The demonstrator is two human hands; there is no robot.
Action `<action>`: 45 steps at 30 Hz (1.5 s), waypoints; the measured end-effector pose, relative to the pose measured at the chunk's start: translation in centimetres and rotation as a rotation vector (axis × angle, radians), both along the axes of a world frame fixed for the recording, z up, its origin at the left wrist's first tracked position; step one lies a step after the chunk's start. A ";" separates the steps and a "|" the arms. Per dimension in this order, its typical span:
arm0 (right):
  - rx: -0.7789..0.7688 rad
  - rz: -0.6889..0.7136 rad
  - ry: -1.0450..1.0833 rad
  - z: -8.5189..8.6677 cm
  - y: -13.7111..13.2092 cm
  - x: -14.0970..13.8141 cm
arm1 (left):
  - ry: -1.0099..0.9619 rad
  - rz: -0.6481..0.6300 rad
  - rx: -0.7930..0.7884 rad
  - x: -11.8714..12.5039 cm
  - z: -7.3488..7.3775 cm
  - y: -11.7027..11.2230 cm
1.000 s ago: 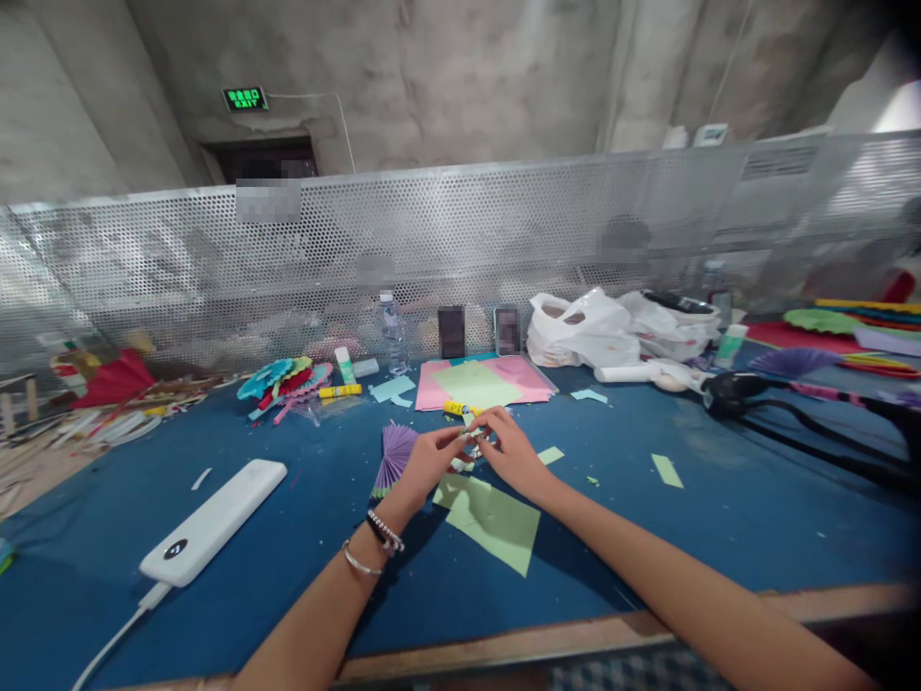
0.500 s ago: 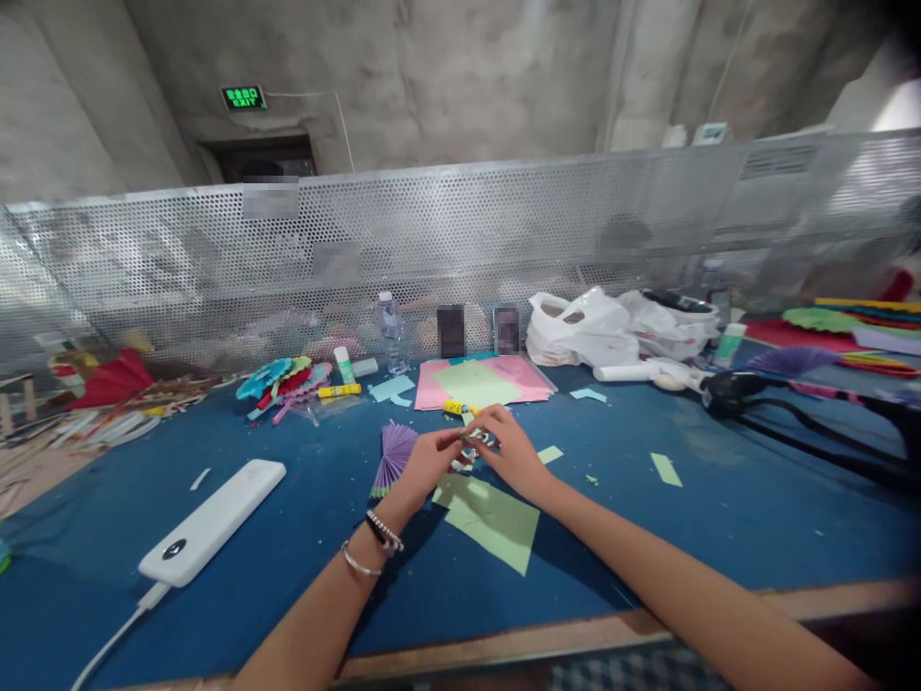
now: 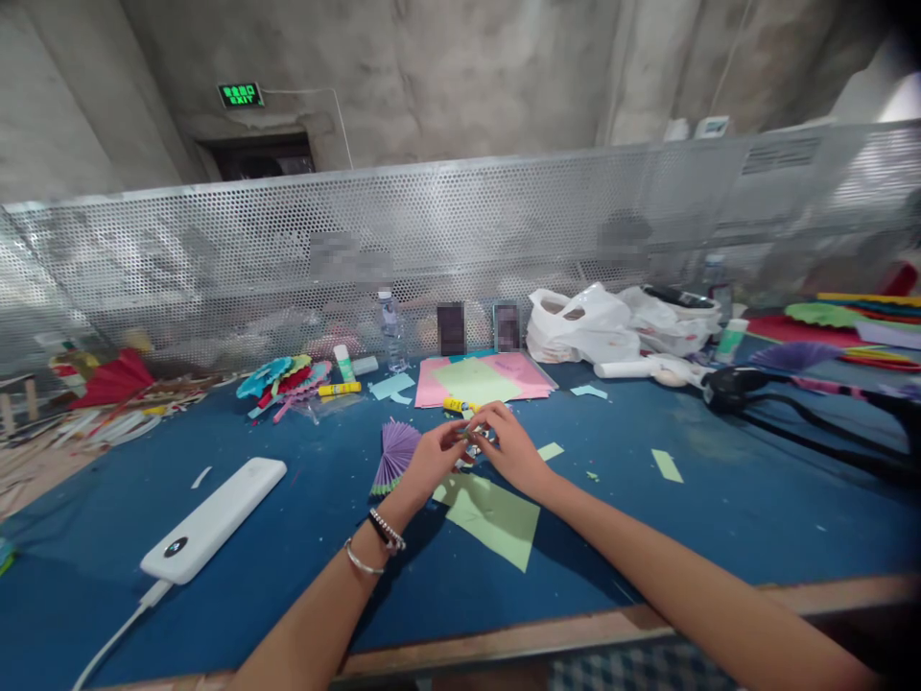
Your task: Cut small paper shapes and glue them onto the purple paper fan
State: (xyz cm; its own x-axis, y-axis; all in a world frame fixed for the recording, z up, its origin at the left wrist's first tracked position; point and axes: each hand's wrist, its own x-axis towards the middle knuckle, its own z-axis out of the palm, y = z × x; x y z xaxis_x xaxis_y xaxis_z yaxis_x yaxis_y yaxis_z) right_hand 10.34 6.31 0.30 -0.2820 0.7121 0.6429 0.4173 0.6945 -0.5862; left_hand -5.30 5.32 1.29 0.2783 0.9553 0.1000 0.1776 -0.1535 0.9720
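Note:
My left hand [image 3: 440,456] and my right hand [image 3: 506,445] meet over the middle of the table, fingertips pinched together. A tiny greenish bit seems to show between them, too small to name. Just below the fingers lies something whitish and patterned, mostly hidden. Left of my left hand, a purple pleated paper fan [image 3: 395,457] with green-tipped edges lies on the table. A light green paper sheet [image 3: 496,523] rests beneath and in front of both hands. Behind the fingers is a yellow glue stick [image 3: 458,406], partly covered by the right hand.
A white power bank [image 3: 216,518] with a cable lies at left. Pink and green paper sheets [image 3: 424,384] are stacked at the back, near a water bottle [image 3: 392,336]. White plastic bags [image 3: 590,326] and a black strap [image 3: 791,437] are at right. A perforated metal screen [image 3: 460,221] borders the table.
The fingertips have shifted slightly against each other, and the greenish bit between them shows a little more. The things on the table stay in place.

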 end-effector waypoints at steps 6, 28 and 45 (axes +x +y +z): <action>-0.003 -0.007 -0.009 0.1 -0.2 0.0 | -0.050 -0.004 0.002 0.0 0.1 0.0; 0.012 0.000 -0.035 0.2 -0.2 0.1 | -0.138 0.067 -0.052 0.0 1.2 -0.4; -0.088 0.013 0.019 0.1 0.0 -0.1 | -0.045 0.063 0.108 -0.3 0.0 0.1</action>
